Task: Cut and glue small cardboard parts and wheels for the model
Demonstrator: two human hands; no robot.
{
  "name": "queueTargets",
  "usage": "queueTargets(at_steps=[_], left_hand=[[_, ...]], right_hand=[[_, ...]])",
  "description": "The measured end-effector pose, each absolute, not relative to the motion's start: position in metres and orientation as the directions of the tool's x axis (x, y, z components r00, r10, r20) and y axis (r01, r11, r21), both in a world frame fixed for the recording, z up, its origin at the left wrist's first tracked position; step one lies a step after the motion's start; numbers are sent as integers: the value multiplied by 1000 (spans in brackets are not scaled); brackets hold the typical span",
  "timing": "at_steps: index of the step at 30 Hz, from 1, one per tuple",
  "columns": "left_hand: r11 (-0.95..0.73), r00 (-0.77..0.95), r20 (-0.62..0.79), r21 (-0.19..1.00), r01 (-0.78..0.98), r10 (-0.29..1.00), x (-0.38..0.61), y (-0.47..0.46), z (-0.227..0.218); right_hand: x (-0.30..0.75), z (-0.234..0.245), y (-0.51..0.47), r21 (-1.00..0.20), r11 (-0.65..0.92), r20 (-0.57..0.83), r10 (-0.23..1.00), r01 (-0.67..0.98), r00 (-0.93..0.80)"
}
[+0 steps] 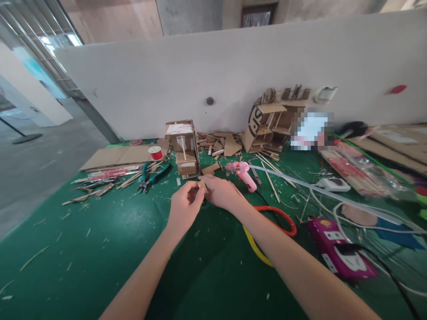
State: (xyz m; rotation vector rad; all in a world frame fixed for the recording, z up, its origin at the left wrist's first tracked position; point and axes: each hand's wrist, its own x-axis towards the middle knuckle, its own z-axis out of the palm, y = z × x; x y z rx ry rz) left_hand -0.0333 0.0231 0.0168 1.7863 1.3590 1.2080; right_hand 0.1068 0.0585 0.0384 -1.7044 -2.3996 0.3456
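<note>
Cardboard piece (202,184) sits pinched in my left hand (185,200), just beside my right hand (222,192), whose fingers' hold I cannot tell.

cardboard piece (202,184) before box (190,156) | pliers (144,183) left of box | glue gun (246,176) right of box

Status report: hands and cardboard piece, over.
Left-hand grip: pinching small cardboard piece. Right-hand grip: alongside, fingertips hidden. Pink glue gun close by.
</note>
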Motion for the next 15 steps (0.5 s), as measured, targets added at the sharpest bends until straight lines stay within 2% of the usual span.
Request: queueTargets(at_steps=[4, 6, 9, 12, 15], left_hand=[[-304, 36, 325, 833, 462, 945, -34, 23, 21], [-328, 49, 346, 819, 471, 937, -33, 23, 21], [-354, 85, 351, 839, 412, 932, -30, 25, 19], [-333, 73, 329, 877, 348, 942, -28, 28, 14], [-352, 53, 358, 865, 357, 932, -30, 31, 10]], right_hand=[[125, 54, 31, -227, 230, 52, 973, 946, -224], [144, 61, 16, -197, 158, 22, 987, 968, -157], [179, 68, 3, -91, -98, -93, 992, 991, 89], [207, 64, 10, -61, -217, -74, 974, 974, 212], [217, 51, 32, -150, -87, -43, 996, 985, 81]])
